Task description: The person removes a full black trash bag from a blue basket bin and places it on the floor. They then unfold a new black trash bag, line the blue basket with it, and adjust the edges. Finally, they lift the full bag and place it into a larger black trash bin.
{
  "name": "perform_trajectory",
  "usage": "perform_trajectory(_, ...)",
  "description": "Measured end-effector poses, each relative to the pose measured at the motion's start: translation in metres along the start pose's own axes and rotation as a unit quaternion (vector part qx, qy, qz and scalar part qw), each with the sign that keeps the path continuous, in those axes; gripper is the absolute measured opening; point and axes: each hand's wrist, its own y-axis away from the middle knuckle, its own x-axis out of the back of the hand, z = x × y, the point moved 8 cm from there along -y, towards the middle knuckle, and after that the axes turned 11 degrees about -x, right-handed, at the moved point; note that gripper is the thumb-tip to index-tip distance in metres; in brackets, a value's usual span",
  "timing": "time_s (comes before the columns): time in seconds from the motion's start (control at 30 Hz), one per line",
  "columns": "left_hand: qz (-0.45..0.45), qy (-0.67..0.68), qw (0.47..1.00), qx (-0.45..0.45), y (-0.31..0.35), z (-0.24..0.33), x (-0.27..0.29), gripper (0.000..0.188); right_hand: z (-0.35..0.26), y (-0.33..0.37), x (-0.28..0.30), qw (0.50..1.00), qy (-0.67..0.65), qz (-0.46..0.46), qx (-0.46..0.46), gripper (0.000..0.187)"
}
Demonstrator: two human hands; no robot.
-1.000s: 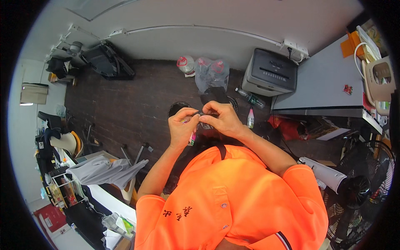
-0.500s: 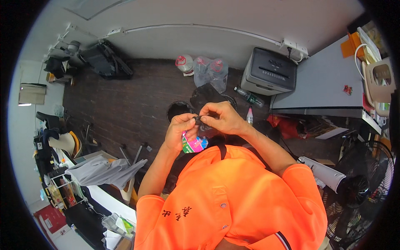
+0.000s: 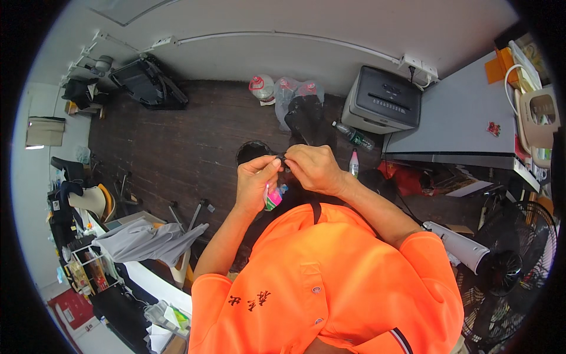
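Before the shirt point(image 3: 330, 265), left hand point(image 3: 254, 182) and right hand point(image 3: 319, 168) pinch black material point(image 3: 282, 157).

Soft, even indoor light fills the room; its direction is hard to tell. The orange shirt point(image 3: 354, 265) is the brightest, most saturated patch, its folds only faintly shaded. A small white glare sits below the blind point(image 3: 47, 130) at far left. The wall point(image 3: 236, 68) reads as dull grey, and the dark floor point(image 3: 153, 135) and black bag point(image 3: 306, 118) lose detail. The left hand point(image 3: 257, 180) and right hand point(image 3: 315, 168) are evenly lit; the dark scrap point(image 3: 282, 158) between their fingertips is too small to make out. Fisheye distortion bows the wall pipe point(image 3: 283, 33), and all 4 corners fall to black, with bluish fringing along the left rim.
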Motion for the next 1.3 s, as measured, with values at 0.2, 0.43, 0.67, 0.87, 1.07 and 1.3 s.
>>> perform_trajectory(0.2, 0.009, -0.228, 0.966, -0.124, 0.0, 0.019, -0.002, 0.01, 0.007, 0.002, -0.005, 0.999, -0.001, -0.022, -0.041, 0.008)
perform_trajectory(0.43, 0.026, -0.178, 0.977, -0.112, -0.006, 0.016, 0.003, 0.008, 0.051, 0.022, -0.028, 0.86, -0.371, -0.07, -0.343, 0.005)
perform_trajectory(0.67, 0.003, -0.227, 0.949, -0.22, -0.004, 0.032, -0.019, 0.021, 0.054, 0.02, -0.029, 0.84, -0.42, -0.054, -0.34, 0.011)
perform_trajectory(0.87, -0.013, -0.377, 0.845, -0.379, 0.005, 0.043, -0.044, 0.024, 0.059, 0.021, -0.026, 0.857, -0.357, -0.01, -0.371, 0.011)
perform_trajectory(1.07, -0.031, -0.461, 0.791, -0.401, 0.005, 0.037, -0.035, 0.018, 0.061, 0.026, -0.031, 0.816, -0.388, -0.013, -0.429, 0.011)
perform_trajectory(1.3, -0.011, -0.457, 0.819, -0.348, 0.004, 0.028, -0.022, 0.007, 0.066, 0.029, -0.029, 0.765, -0.47, 0.044, -0.439, 0.006)
